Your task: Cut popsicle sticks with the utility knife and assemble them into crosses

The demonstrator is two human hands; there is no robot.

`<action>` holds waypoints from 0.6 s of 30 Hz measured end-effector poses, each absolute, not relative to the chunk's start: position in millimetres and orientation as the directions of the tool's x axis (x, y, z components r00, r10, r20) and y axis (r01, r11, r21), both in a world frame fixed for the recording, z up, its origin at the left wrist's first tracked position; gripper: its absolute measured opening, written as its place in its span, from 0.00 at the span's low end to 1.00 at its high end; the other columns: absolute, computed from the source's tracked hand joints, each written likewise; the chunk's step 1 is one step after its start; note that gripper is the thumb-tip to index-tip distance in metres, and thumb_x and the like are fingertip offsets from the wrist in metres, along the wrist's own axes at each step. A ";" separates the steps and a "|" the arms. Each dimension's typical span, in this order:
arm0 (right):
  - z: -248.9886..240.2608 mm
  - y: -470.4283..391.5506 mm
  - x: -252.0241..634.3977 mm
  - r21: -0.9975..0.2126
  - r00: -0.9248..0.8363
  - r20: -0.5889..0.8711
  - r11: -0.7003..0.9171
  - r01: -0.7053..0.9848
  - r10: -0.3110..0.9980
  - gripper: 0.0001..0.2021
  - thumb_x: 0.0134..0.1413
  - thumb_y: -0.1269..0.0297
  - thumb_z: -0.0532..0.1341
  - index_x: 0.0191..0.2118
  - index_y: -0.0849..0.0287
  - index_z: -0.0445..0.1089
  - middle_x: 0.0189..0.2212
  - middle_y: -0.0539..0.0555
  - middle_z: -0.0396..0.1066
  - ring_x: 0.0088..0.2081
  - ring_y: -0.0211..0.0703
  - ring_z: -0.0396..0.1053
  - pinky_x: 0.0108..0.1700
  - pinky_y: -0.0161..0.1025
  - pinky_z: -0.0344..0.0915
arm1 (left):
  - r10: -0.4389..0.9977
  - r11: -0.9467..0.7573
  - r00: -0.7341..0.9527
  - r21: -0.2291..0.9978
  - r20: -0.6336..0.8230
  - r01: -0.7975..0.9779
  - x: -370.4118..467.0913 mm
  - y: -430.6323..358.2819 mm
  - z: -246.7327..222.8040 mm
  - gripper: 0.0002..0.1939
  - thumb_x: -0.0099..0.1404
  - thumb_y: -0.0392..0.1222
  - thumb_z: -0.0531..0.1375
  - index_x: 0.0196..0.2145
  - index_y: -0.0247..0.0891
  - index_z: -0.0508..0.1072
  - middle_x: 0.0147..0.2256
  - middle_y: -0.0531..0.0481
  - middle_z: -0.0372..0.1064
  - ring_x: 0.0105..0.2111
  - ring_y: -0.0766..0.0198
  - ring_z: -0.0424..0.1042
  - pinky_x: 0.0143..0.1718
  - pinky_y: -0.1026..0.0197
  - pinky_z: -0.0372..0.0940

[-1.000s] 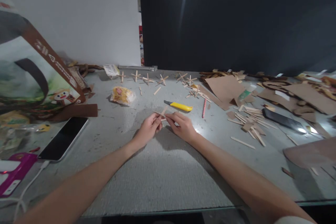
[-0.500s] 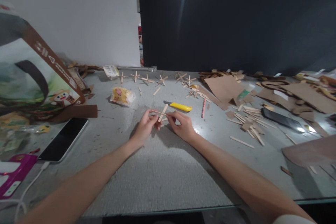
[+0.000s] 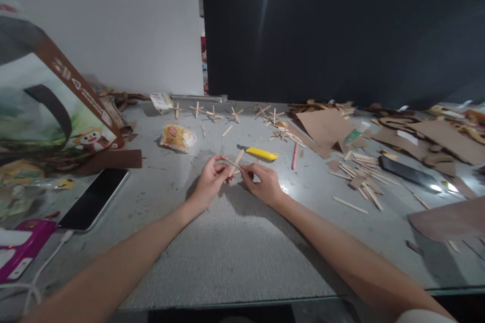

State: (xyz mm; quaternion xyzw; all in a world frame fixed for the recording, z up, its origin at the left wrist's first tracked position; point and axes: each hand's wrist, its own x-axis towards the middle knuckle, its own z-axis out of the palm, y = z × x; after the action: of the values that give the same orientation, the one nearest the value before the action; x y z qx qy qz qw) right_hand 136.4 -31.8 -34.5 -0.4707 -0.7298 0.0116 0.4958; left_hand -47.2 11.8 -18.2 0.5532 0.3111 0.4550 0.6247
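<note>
My left hand [image 3: 209,180] is closed on wooden craft sticks that cross in front of it. One craft stick [image 3: 238,158] slants up and away, its flat side showing; a second, seen nearly edge-on, runs across it between both hands. At that second stick's right end, the fingertips of my right hand [image 3: 265,181] are pinched. Whether the two sticks are joined cannot be seen. Just beyond the fingers lies a yellow utility knife [image 3: 261,153]. A red-and-white patterned stick [image 3: 294,155] is to the right of the knife.
Several crossed-stick pieces [image 3: 214,114] stand along the back. A yellow packet [image 3: 178,138] sits left of them. To the right are loose craft sticks [image 3: 361,176], cardboard [image 3: 322,131] and a lit phone [image 3: 407,174]; at left, another phone [image 3: 94,199] and a large bag [image 3: 87,101].
The crossed sticks have tilted slightly between my fingers, the edge-on one now slanting more steeply. My hands stay in nearly the same place, and the view has shifted a little.
</note>
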 end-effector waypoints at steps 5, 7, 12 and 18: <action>-34.6 -34.0 135.9 -0.475 -0.108 0.727 0.610 0.634 0.678 0.10 0.69 0.62 0.59 0.39 0.55 0.78 0.25 0.51 0.74 0.25 0.39 0.70 0.31 0.35 0.70 | 0.905 -0.068 0.401 0.979 0.142 -0.192 -48.2 9.5 -15.8 0.28 0.59 0.56 0.72 0.47 0.39 0.66 0.27 0.56 0.73 0.23 0.67 0.69 0.29 0.63 0.64; -33.9 -34.0 136.4 -0.451 -0.134 0.741 0.636 0.626 0.658 0.09 0.70 0.63 0.59 0.40 0.55 0.77 0.25 0.51 0.73 0.26 0.38 0.70 0.31 0.35 0.69 | 0.905 -0.073 0.400 0.978 0.148 -0.195 -48.3 9.4 -15.9 0.28 0.59 0.55 0.72 0.47 0.39 0.66 0.26 0.57 0.72 0.23 0.67 0.70 0.29 0.63 0.64; -32.7 -31.8 140.9 -0.381 -0.223 0.761 0.698 0.606 0.609 0.09 0.72 0.65 0.58 0.45 0.56 0.77 0.27 0.52 0.74 0.27 0.38 0.71 0.32 0.34 0.69 | 0.908 -0.064 0.391 0.972 0.150 -0.226 -47.5 10.2 -16.7 0.26 0.59 0.53 0.72 0.45 0.40 0.64 0.26 0.57 0.73 0.23 0.68 0.69 0.29 0.63 0.64; -30.1 -26.0 152.1 -0.418 -0.310 0.692 0.713 0.563 0.652 0.12 0.75 0.60 0.56 0.48 0.55 0.76 0.32 0.53 0.77 0.32 0.41 0.74 0.37 0.37 0.71 | 0.906 -0.028 0.407 0.977 0.114 -0.211 -47.9 9.6 -16.4 0.26 0.58 0.50 0.72 0.47 0.40 0.64 0.27 0.56 0.74 0.24 0.66 0.72 0.31 0.62 0.65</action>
State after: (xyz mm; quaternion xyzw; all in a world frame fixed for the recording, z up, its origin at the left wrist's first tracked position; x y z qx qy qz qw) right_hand 152.1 -26.0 -30.1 -0.3759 -0.8079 0.0490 0.4512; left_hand -47.9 9.6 -16.4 0.5601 0.3103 0.4474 0.6244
